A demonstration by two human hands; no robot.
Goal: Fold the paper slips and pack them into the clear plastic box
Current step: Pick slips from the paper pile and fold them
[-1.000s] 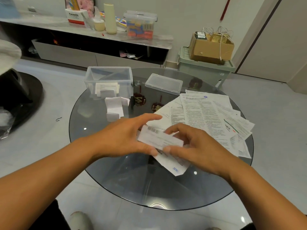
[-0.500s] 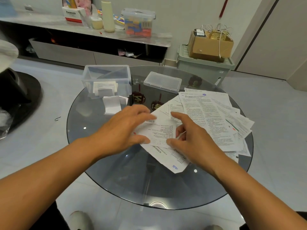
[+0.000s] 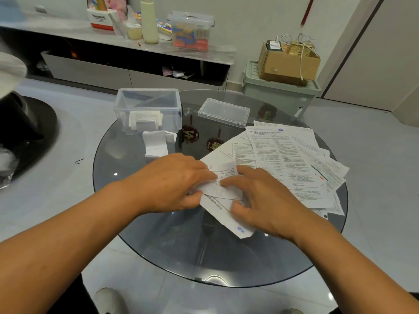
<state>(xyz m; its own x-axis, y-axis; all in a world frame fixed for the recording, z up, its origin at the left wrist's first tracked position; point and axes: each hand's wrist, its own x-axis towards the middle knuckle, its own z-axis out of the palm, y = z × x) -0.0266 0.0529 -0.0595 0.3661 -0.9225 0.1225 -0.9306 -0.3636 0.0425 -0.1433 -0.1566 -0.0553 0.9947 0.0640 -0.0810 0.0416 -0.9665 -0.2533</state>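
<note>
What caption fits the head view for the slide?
Both hands, left and right, fold a paper slip on a glass table; clear box holds folded slips.

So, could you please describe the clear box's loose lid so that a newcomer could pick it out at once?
Start at the round glass table. At its far edge stands the open clear plastic box holding folded slips; the lid lies flat just right of it. Unlike the tall box, it is a shallow clear rectangle with nothing in it.

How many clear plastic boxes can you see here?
2, plus a loose lid. The open box stands at the glass table's far left; a lidded one sits on the shelf behind. The lid lies on the table.
</note>
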